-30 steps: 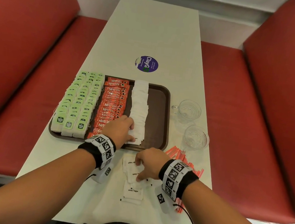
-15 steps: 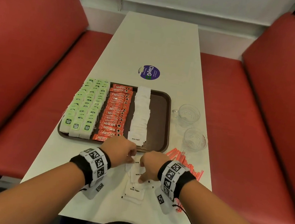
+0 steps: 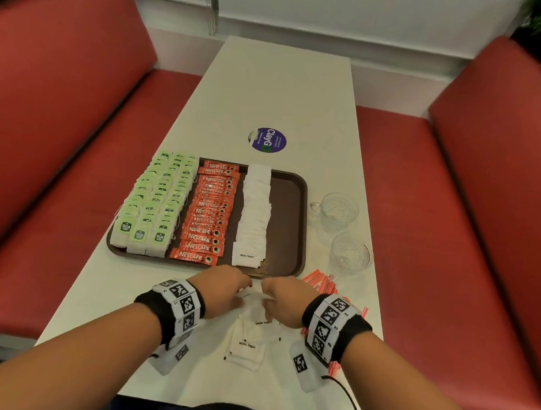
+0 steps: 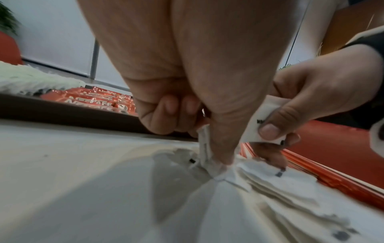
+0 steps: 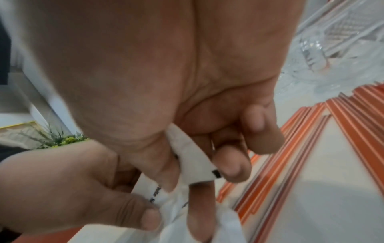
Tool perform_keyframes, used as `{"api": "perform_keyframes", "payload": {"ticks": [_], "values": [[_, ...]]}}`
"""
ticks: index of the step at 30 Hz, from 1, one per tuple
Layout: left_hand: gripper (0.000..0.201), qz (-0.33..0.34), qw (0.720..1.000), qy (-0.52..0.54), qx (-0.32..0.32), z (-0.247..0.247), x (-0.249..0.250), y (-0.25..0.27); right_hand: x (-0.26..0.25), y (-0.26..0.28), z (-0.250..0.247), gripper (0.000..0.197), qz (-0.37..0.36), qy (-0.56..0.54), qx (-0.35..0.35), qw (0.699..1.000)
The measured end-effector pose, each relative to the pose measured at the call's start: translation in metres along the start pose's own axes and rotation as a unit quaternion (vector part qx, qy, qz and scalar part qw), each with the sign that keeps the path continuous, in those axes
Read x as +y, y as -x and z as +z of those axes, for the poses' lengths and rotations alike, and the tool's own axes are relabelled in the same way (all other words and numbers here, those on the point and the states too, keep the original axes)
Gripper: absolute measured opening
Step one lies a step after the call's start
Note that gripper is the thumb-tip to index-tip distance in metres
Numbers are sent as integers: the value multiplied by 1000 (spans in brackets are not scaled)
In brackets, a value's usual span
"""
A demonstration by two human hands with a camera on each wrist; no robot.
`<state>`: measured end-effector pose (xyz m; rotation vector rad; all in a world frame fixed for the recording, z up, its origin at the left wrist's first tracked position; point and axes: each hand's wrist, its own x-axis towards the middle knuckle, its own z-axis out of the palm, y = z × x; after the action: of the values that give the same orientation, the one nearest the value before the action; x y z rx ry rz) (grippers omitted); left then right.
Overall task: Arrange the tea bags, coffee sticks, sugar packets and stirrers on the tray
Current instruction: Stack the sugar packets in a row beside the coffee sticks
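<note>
- Since a second ago, the left hand has left the white sugar row on the brown plastic tray and joined the right hand at the table's loose white paper sugar packets.
- Packets look light, limp and slippery when stacked; edge pinches suit them.
- Both hands, knuckles up, pinch packets: left between thumb and fingers, right likewise, wrists close together.

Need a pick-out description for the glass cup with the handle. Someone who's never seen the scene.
Start at the brown tray on the white table. Two clear glasses stand just off its right edge. The handled cup is the farther one, its handle toward the tray; the nearer glass shows none.
</note>
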<state>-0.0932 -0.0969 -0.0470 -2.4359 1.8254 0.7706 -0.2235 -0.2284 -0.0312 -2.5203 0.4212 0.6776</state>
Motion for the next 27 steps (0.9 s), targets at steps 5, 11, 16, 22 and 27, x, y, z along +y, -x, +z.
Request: {"api": "perform_keyframes", "payload": {"ticks": [5,11,16,22,27], "values": [[7,-17,995,85,55,-13,-13,9,9,2,-3,18,6,-106,33,994],[12,-19,973,181,144,-29,-14,14,4,1,-8,28,-4,-196,103,975],[17,-14,951,248,184,-30,-12,12,3,-5,-10,23,-49,-194,138,970],[8,-19,954,243,175,-33,-18,3,6,-13,-15,10,-54,-179,178,966],[18,-79,977,122,154,-34,-31,-19,14,-19,-19,20,12,-208,178,962]]}}
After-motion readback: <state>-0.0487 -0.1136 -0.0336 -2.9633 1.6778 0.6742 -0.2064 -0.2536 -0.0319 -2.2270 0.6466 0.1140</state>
